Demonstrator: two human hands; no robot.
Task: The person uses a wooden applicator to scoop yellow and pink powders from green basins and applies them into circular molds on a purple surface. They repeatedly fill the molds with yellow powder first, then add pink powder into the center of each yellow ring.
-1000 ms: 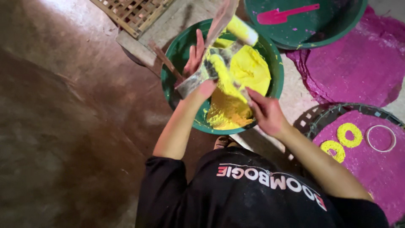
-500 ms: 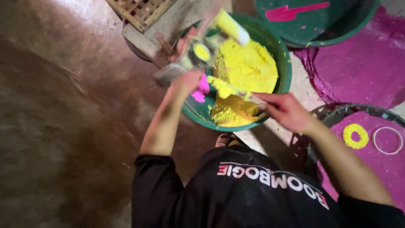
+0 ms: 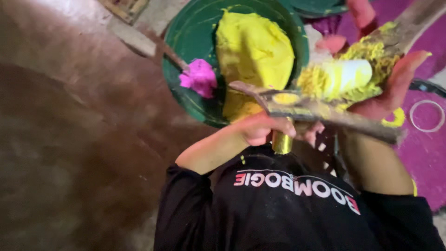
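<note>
Your left hand (image 3: 262, 130) is closed around a short brass-coloured tube (image 3: 282, 142), which stands out below your fingers, just above your black shirt (image 3: 278, 209). The same hand is pressed under a flat, worn wooden mould (image 3: 320, 111) that lies across the view from the middle to the right. In the top of this mould there is a round hole filled with yellow powder (image 3: 285, 98).

Your right hand (image 3: 392, 88) is stained red-pink and holds from below a white cylinder (image 3: 346, 74), which is covered and surrounded with loose yellow powder. The fingers are curved up around it; how tightly they press I cannot tell, because the picture is blurred there. A long wooden piece (image 3: 411, 23) goes from this hand to the upper right corner.

Behind your hands a green basin (image 3: 186, 37) stands on the brown floor (image 3: 60, 139). It holds a big heap of yellow powder (image 3: 253, 51), and on its left inner side there is a small lump of pink powder (image 3: 200, 76), at the end of a thin stick (image 3: 174, 56) that leans over the rim.

At the right there is a surface covered with purple powder (image 3: 427, 148), and on it lies a thin white ring (image 3: 426, 116). A yellow ring (image 3: 395, 118) is partly hidden behind your right hand.
</note>
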